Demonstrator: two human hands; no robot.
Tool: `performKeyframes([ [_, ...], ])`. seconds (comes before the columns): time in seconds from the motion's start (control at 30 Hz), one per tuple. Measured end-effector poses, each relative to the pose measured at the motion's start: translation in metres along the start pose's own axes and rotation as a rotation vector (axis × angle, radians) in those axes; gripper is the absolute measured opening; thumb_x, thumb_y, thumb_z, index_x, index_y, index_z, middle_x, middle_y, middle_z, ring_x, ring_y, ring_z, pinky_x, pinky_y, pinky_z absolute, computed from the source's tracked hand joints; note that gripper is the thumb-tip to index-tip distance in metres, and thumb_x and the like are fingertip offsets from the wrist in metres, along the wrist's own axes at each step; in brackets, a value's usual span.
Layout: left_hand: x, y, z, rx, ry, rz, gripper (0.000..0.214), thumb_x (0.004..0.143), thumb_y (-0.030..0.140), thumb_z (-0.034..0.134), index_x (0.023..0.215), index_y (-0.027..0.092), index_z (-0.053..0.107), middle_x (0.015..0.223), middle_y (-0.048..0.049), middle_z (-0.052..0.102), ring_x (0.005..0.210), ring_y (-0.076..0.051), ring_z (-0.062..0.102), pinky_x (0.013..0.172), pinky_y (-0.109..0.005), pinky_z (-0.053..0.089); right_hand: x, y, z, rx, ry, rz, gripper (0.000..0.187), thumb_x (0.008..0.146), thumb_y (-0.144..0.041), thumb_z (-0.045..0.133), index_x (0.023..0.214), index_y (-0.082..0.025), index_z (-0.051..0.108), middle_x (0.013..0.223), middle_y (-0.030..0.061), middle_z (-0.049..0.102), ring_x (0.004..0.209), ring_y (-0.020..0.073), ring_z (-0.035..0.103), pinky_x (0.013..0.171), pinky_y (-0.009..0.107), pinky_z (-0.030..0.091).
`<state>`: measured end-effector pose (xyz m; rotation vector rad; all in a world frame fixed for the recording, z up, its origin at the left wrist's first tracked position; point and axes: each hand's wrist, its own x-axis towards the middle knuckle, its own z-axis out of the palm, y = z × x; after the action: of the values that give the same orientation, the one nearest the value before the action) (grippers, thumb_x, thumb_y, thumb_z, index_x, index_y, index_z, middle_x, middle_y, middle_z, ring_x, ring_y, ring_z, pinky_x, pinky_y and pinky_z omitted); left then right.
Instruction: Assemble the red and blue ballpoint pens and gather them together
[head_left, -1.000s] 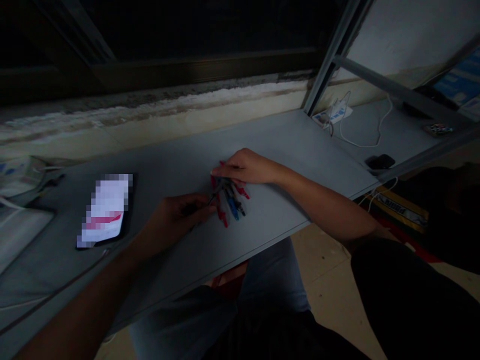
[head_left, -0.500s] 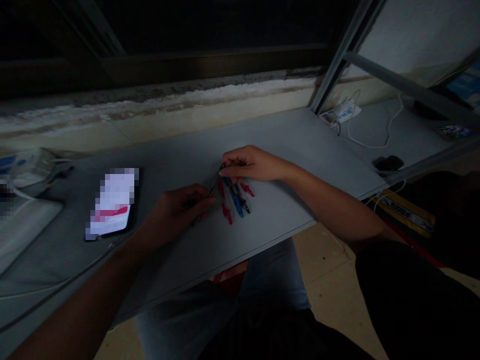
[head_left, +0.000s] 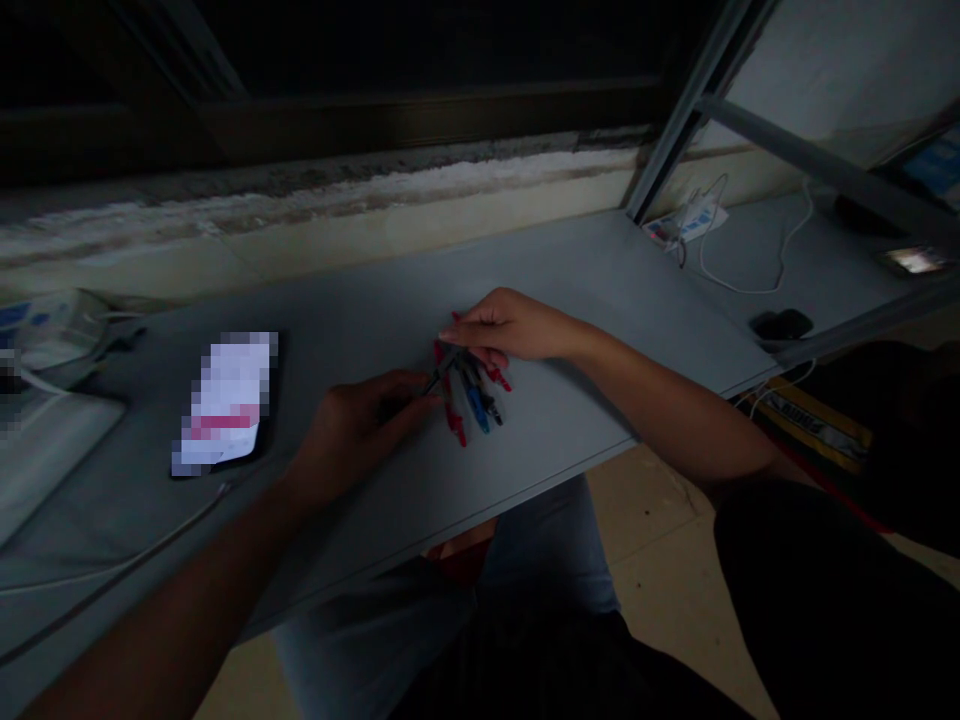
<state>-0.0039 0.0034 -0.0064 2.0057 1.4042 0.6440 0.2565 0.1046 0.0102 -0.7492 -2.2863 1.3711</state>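
Note:
A small bunch of pens (head_left: pixel 472 395), red, blue and dark, lies side by side on the grey desk (head_left: pixel 570 290) in dim light. My right hand (head_left: pixel 506 325) rests on the far ends of the pens with its fingers curled over them. My left hand (head_left: pixel 360 420) is closed in a pinch on a thin dark pen (head_left: pixel 433 380) whose tip points toward the bunch and meets the right fingers. The two hands nearly touch.
A lit phone (head_left: pixel 225 400) lies to the left on the desk, with a cable (head_left: pixel 112 570) running past it. A white box (head_left: pixel 52 335) and a flat white item sit at far left. A power strip (head_left: pixel 686 222), white cord and a dark object (head_left: pixel 780 324) lie at right.
My right hand lifted to pinch one pen end, then came back down flat over the bunch. My left hand, holding the thin pen, moved slightly toward the bunch.

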Motion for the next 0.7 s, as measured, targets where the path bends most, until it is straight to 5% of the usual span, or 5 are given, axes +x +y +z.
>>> performKeyframes([
  [0.2,0.001,-0.001,-0.004,0.017,0.036,0.03,0.046,0.1,0.057,0.065,0.121,0.018,0.079,0.075,-0.0007,0.077,0.063,-0.018,0.066,0.061,-0.027,0.047,0.001,0.001,0.0,0.084,0.038,-0.12,0.05,0.105,-0.063,0.068,0.086,-0.017,0.064,0.066,-0.0043,0.064,0.059,0.0084,0.055,0.06,0.022,0.042],
  [0.37,0.0,0.005,-0.003,0.017,0.139,0.031,0.045,0.098,0.052,0.072,0.132,0.022,0.076,0.077,0.0022,0.078,0.063,-0.016,0.066,0.063,-0.026,0.049,0.0,-0.005,-0.002,0.13,-0.012,-0.138,0.053,0.107,-0.062,0.067,0.077,-0.02,0.055,0.059,-0.0059,0.059,0.056,0.0081,0.05,0.06,0.023,0.041],
  [0.5,-0.004,0.007,0.0,0.041,0.225,0.061,0.047,0.102,0.048,0.073,0.143,0.026,0.072,0.078,0.0045,0.077,0.06,-0.013,0.063,0.061,-0.024,0.048,0.001,-0.008,0.003,0.195,0.083,-0.125,0.058,0.104,-0.066,0.069,0.071,-0.02,0.056,0.05,-0.0072,0.054,0.05,0.0079,0.046,0.058,0.023,0.04],
  [0.7,-0.009,0.003,0.002,0.058,0.131,0.285,0.042,0.11,0.042,0.069,0.148,0.025,0.069,0.088,0.0021,0.078,0.072,-0.014,0.073,0.066,-0.022,0.056,0.005,0.0,0.01,0.267,0.211,-0.046,0.053,0.101,-0.059,0.074,0.069,-0.021,0.056,0.048,-0.0072,0.056,0.046,0.0077,0.046,0.053,0.023,0.039],
])
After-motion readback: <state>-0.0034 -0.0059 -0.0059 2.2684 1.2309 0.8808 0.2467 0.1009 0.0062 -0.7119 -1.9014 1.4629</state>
